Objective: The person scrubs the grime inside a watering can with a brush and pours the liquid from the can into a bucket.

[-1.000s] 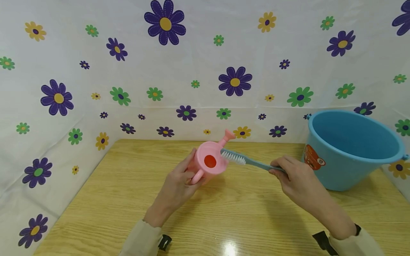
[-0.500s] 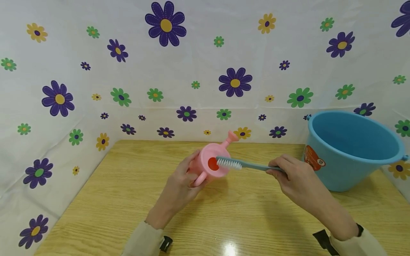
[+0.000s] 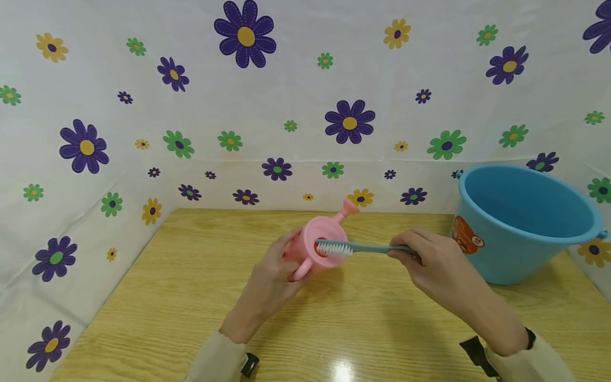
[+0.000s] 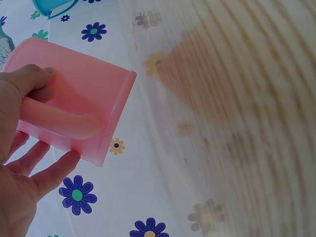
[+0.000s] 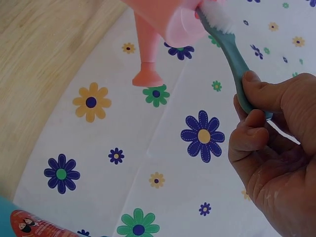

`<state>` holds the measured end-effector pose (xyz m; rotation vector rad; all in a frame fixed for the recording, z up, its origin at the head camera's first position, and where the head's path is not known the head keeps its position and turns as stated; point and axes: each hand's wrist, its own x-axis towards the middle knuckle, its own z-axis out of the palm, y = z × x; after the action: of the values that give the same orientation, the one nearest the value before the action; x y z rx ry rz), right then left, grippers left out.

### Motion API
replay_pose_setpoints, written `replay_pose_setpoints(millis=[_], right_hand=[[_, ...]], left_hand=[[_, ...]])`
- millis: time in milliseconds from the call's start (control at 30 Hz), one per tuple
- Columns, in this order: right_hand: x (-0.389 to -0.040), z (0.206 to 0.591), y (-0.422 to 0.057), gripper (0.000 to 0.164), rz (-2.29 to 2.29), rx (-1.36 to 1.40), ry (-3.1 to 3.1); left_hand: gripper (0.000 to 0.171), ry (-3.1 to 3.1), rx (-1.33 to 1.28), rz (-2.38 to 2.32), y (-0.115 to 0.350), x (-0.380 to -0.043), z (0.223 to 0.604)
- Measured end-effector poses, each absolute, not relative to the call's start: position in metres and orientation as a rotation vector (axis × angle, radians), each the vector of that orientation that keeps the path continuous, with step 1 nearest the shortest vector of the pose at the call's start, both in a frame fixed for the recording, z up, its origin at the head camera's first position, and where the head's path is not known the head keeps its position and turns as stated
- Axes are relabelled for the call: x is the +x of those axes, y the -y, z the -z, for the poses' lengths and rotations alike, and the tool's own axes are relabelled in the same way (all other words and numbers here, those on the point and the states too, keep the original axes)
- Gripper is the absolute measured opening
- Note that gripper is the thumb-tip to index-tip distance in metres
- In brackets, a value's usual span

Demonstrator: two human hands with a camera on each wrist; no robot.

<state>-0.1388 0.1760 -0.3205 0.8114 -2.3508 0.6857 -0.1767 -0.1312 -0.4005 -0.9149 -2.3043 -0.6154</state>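
Note:
A small pink watering can (image 3: 312, 233) is tilted above the table, its open top facing the right hand and its spout pointing to the back right. My left hand (image 3: 269, 281) holds it around the body and handle; in the left wrist view the thumb lies over the pink handle (image 4: 59, 118) and the fingers lie under the body. My right hand (image 3: 436, 265) pinches the handle end of a blue-grey brush (image 3: 369, 248) with white bristles (image 5: 217, 17). The brush head overlaps the can's mouth, its tip over the red-orange inside.
A large blue bucket (image 3: 506, 254) with a red label stands on the right side of the wooden table (image 3: 191, 318). Behind and to the left hangs a white cloth (image 3: 296, 79) printed with flowers.
The brush head has moved left and down, from the can's rim to over its red-orange inside. The can has shifted slightly right and down with the left hand. The bucket stays put.

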Motion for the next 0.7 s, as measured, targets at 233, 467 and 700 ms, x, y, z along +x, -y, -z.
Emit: replay_pose_setpoints(millis=[233,467,700], right_hand=[[-0.1392,0.3181,-0.1738,0.024,-0.652,0.833,2.322],[-0.1399,0.3156,-0.1723,0.024,-0.626,0.847,2.316],[-0.1411,0.3143,-0.1689,0.025,-0.610,0.885,2.280]], left_hand=[[0.038,2.315,-0.918,0.580,0.1315,-0.1751,0.4032],[0.040,2.324,-0.930,0.569,0.1324,-0.1745,0.4046],[0.030,2.472,-0.872,0.592,0.1299,-0.1740,0.3964]])
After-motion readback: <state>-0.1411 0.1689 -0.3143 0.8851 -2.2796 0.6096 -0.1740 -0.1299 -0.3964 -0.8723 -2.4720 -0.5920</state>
